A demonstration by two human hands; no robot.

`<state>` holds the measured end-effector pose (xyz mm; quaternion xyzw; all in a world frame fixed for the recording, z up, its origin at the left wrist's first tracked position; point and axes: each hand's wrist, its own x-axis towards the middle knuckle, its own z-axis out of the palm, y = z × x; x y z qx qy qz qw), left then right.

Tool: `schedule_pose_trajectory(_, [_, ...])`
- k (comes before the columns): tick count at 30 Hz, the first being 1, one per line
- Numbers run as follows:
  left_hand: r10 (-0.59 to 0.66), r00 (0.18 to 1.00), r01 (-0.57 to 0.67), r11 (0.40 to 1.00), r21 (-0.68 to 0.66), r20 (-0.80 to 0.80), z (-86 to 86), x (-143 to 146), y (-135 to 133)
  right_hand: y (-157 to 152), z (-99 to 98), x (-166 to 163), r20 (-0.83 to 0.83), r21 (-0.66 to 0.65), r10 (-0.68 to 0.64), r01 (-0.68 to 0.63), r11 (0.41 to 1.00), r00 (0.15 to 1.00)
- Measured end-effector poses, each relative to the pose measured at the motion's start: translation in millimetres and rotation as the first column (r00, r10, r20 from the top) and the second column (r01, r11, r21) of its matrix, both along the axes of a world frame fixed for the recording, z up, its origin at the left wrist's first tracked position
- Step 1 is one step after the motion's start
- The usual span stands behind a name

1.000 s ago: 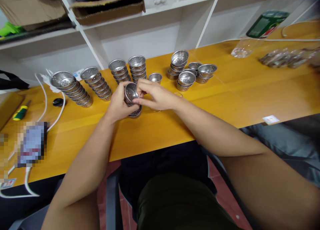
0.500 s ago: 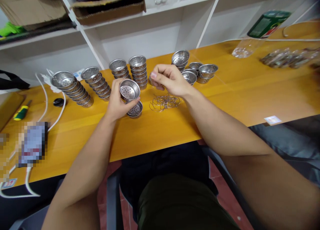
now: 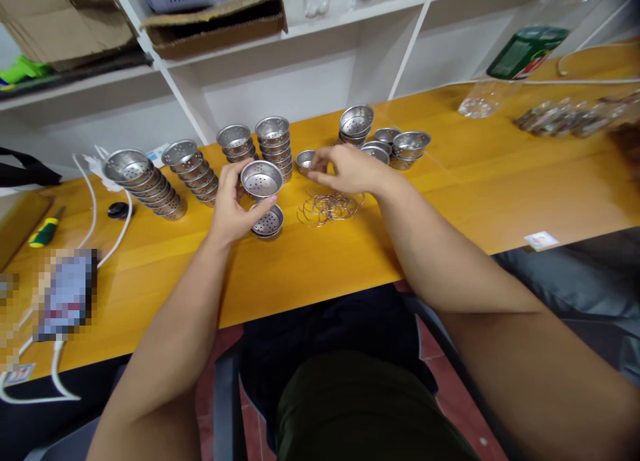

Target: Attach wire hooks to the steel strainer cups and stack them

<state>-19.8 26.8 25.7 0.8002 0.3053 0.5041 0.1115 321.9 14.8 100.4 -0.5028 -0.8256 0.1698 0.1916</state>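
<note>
My left hand [image 3: 233, 204] grips a perforated metal cup [image 3: 261, 179] by its side, its thumb at the front and its mouth tipped toward me. Just below this cup, a short stack of similar perforated cups [image 3: 269, 222] stands on the table. My right hand [image 3: 345, 167] hovers over a loose pile of thin wire rings [image 3: 330, 209]. Its fingers are bent, with a gap between thumb and fingers and nothing visible in them. Behind its fingertips sits a small metal cup [image 3: 305, 162], partly covered by them.
Leaning cup stacks [image 3: 145, 184] line the left and back of the wooden table [image 3: 320, 267]. More cups [image 3: 411, 144] stand behind my right hand. A screwdriver [image 3: 45, 231], cables and a pixelated device [image 3: 70, 294] lie left; a plastic bottle [image 3: 525, 54] stands right.
My right hand's fingers have shifted slightly right and lower, uncovering more of the small cup behind. My left hand still holds its cup in nearly the same place. The view has shifted slightly.
</note>
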Motion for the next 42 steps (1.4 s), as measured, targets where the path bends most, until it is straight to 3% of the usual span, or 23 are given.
schedule_pose_trajectory(2, [-0.030,1.000,0.029,0.998,-0.064,-0.006,2.5,3,-6,-1,-8.7,-11,-0.235,0.125,0.089,-0.061,0.990,0.968])
schedule_pose_trajectory(4, [-0.070,0.997,0.067,0.990,-0.120,-0.014,5.4,6,-12,-3,-19.5,-26,-0.361,0.226,0.238,-0.162,0.960,0.902])
schedule_pose_trajectory(6, [-0.090,0.995,0.083,0.983,-0.161,-0.035,8.5,11,-19,-6,-27.7,-42,-0.378,0.313,0.350,-0.238,0.920,0.857])
schedule_pose_trajectory(9, [-0.110,0.993,0.101,0.975,-0.197,-0.036,11.5,17,-24,-10,-29.2,-48,-0.352,0.360,0.391,-0.262,0.895,0.851])
schedule_pose_trajectory(12, [-0.132,0.991,0.127,0.973,-0.194,-0.011,13.2,17,-24,-2,-19.8,-28,-0.348,0.361,0.285,-0.152,0.920,0.893])
schedule_pose_trajectory(15, [-0.152,0.987,0.138,0.962,-0.237,-0.044,17.0,9,-23,22,-8.2,0,-0.326,0.318,0.043,0.067,0.946,0.944])
schedule_pose_trajectory(18, [-0.229,0.965,0.166,0.910,-0.379,-0.129,22.5,-5,-20,55,-0.1,9,-0.172,0.182,-0.195,0.226,0.957,0.966])
schedule_pose_trajectory(20, [-0.287,0.935,0.163,0.868,-0.468,-0.207,26.1,-13,-19,76,3.8,2,-0.034,0.103,-0.279,0.281,0.954,0.960])
schedule_pose_trajectory(22, [-0.314,0.909,0.131,0.841,-0.525,-0.276,29.5,-18,-18,93,7.8,-7,0.088,0.029,-0.295,0.294,0.955,0.951])
schedule_pose_trajectory(26, [-0.298,0.901,0.067,0.813,-0.578,-0.314,34.8,-17,-19,114,12.7,-11,0.217,-0.112,-0.196,0.224,0.968,0.956])
schedule_pose_trajectory(30, [-0.236,0.921,0.045,0.855,-0.517,-0.310,33.2,-10,-21,127,6.7,0,0.249,-0.173,-0.160,0.206,0.963,0.955])
schedule_pose_trajectory(37, [-0.173,0.963,0.076,0.911,-0.406,-0.209,19.4,-2,-18,141,1.9,-2,0.274,-0.047,-0.035,0.049,0.998,0.961])
schedule_pose_trajectory(40, [-0.157,0.981,0.113,0.936,-0.334,-0.110,11.6,-2,-10,128,8.0,-2,0.307,-0.091,-0.147,0.182,0.979,0.940])
schedule_pose_trajectory(42, [-0.142,0.989,0.122,0.952,-0.282,-0.050,6.3,-2,-4,109,10.7,-1,0.181,0.007,-0.223,0.225,0.974,0.958])
